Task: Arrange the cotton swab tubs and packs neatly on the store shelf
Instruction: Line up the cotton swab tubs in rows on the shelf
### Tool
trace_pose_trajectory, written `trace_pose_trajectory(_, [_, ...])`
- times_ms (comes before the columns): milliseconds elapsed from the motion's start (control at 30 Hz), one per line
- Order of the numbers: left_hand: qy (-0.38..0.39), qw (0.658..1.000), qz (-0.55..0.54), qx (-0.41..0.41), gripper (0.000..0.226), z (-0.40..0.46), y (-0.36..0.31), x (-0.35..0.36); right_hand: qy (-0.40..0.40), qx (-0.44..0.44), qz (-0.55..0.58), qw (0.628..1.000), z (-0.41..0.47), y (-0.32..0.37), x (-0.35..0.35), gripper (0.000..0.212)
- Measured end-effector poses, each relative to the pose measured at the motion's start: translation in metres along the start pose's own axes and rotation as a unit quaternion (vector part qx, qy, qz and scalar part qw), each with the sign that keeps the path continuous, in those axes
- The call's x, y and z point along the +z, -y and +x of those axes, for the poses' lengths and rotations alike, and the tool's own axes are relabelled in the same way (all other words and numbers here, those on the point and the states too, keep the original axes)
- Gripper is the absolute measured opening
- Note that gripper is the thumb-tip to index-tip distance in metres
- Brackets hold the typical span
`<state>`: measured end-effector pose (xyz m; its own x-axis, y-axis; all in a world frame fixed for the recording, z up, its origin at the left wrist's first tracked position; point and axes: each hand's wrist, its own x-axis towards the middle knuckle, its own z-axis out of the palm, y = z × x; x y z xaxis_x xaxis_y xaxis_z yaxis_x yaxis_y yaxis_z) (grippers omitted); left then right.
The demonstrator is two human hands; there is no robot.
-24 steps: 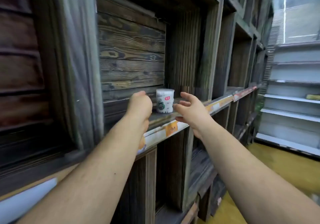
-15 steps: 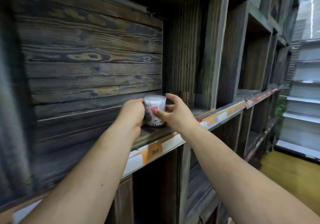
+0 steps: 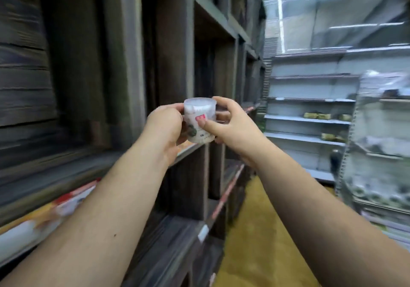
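Both forearms reach forward and the two hands meet around a small cotton swab tub [image 3: 199, 120], white and translucent with a red label, held upright in the air in front of the dark wooden shelf unit [image 3: 173, 49]. The left hand [image 3: 165, 124] grips its left side with curled fingers; the right hand [image 3: 233, 122] grips the right side, thumb pressed on the front label. Price strips [image 3: 226, 194] edge the shelf boards. To the right, across a yellow floor [image 3: 255, 231], stand pale metal shelves [image 3: 310, 100], blurred, with a few packs on them.
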<state>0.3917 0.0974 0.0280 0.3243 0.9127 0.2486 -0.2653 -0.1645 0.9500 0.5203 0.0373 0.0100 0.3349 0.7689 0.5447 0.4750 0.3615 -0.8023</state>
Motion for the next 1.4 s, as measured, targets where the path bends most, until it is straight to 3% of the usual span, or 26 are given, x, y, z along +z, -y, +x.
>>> trace_pose_trajectory(167, [0.104,0.994,-0.028,-0.032,0.049,0.035,0.035,0.107,-0.075,0.043,-0.045,0.995,0.012,-0.049,-0.102,0.071])
trace_pose_trajectory(367, [0.263,0.961,-0.049,-0.07,0.044,0.09,0.084,0.215,-0.167,0.082,-0.106,0.977,0.031,-0.104,-0.201,0.08])
trace_pose_trajectory(667, [0.373,0.92,-0.044,-0.115,0.032,0.155,0.147,0.372,-0.326,0.168,-0.135,0.92,0.036,-0.169,-0.344,0.072])
trace_pose_trajectory(967, [0.443,0.886,-0.028,-0.13,0.033,0.144,0.195,0.528,-0.384,0.193,-0.163,0.888,0.014,-0.231,-0.479,0.078])
trace_pose_trajectory(1200, [0.438,0.888,-0.022,-0.138,0.032,0.135,0.24,0.676,-0.368,0.198,-0.144,0.897,0.018,-0.296,-0.619,0.086])
trace_pose_trajectory(1400, [0.417,0.898,-0.014,-0.139,0.033,0.146,0.259,0.766,-0.335,0.212,-0.131,0.909,0.052,-0.335,-0.712,0.074])
